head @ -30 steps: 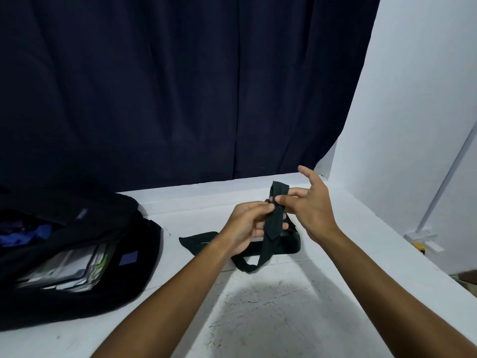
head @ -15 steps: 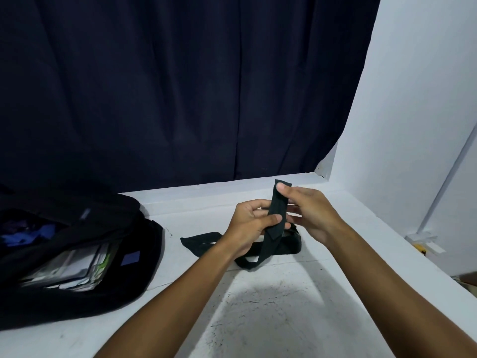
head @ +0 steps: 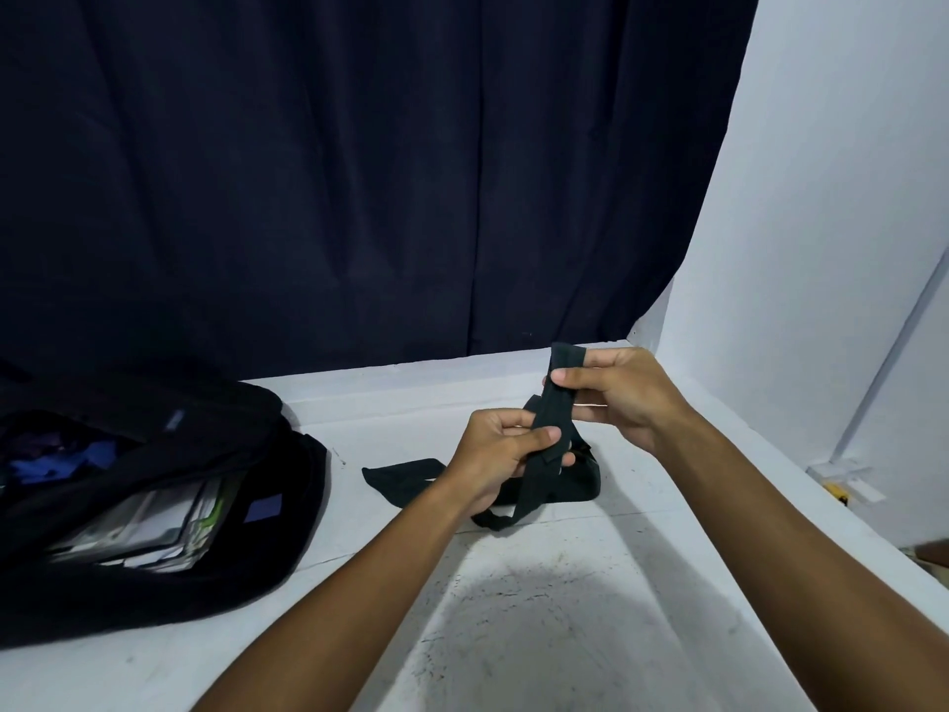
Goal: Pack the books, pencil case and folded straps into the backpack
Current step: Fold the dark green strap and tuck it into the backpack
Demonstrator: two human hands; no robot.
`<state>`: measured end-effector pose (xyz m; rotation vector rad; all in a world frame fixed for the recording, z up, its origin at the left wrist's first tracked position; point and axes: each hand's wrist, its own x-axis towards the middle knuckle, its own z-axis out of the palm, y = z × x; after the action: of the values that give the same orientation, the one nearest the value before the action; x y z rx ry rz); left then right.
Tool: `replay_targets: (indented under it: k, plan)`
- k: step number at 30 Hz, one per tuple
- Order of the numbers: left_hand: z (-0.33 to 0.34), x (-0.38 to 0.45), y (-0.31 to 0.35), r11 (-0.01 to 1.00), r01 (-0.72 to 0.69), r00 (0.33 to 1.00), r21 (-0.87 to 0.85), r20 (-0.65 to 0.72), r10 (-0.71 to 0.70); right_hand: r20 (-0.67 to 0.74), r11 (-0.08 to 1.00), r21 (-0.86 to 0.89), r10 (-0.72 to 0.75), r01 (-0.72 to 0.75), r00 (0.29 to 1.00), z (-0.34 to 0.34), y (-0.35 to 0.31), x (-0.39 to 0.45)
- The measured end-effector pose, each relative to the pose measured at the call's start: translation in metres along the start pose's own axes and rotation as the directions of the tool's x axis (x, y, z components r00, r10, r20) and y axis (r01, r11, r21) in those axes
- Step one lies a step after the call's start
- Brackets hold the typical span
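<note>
In the head view, our left hand (head: 500, 454) and right hand (head: 619, 395) each pinch the flat black woven strap (head: 557, 398) above the white counter (head: 590, 608); its tail lies on the counter. The open black fabric backpack (head: 154, 506), holding books (head: 149, 531), sits left.

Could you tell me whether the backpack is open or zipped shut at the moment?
Open. The backpack lies on the white surface with its flap apart, and the edges of books show inside its compartment.
</note>
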<state>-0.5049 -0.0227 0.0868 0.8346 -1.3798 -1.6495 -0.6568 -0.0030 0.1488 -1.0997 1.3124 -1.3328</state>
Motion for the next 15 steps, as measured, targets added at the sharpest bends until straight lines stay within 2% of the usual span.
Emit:
replay_targets:
  k: [4, 6, 7, 8, 9, 10, 11, 12, 13, 15]
  plan:
    - [-0.001, 0.001, -0.005, 0.998, -0.034, 0.999, 0.052, -0.033, 0.035, -0.053, 0.995, -0.079, -0.07, 0.066, 0.996, 0.002, -0.002, 0.002]
    - [-0.003, 0.002, -0.012, 0.975, -0.11, 0.972, 0.194, -0.185, 0.147, -0.083, 0.991, -0.098, -0.1, 0.092, 0.992, 0.001, -0.005, 0.004]
    - [-0.004, 0.001, -0.016, 0.957, -0.129, 0.936, 0.261, -0.286, 0.204, -0.092, 0.991, -0.096, -0.107, 0.098, 0.99, 0.0, -0.007, 0.004]
    - [-0.005, -0.001, -0.019, 0.949, -0.105, 0.905, 0.296, -0.367, 0.215, -0.098, 0.99, -0.093, -0.113, 0.104, 0.989, -0.001, -0.008, 0.004]
    - [-0.006, -0.004, -0.022, 0.957, -0.029, 0.905, 0.29, -0.398, 0.148, -0.098, 0.989, -0.091, -0.121, 0.113, 0.988, -0.001, -0.009, 0.004]
    - [-0.006, -0.009, -0.023, 0.966, 0.1, 0.93, 0.24, -0.368, -0.004, -0.094, 0.989, -0.084, -0.13, 0.122, 0.987, -0.002, -0.01, 0.003]
    - [-0.007, -0.014, -0.023, 0.953, 0.259, 0.939, 0.159, -0.273, -0.21, -0.086, 0.988, -0.077, -0.138, 0.131, 0.987, -0.001, -0.01, 0.002]
    - [-0.009, -0.018, -0.023, 0.915, 0.402, 0.909, 0.043, -0.136, -0.393, -0.072, 0.988, -0.068, -0.14, 0.135, 0.988, 0.0, -0.01, 0.001]
    - [-0.01, -0.019, -0.022, 0.864, 0.493, 0.869, -0.098, 0.006, -0.495, -0.055, 0.989, -0.059, -0.136, 0.133, 0.989, 0.001, -0.009, -0.001]
    - [-0.012, -0.014, -0.022, 0.752, 0.522, 0.85, -0.402, 0.167, -0.5, -0.011, 0.992, -0.05, -0.114, 0.113, 0.993, 0.004, -0.005, -0.008]
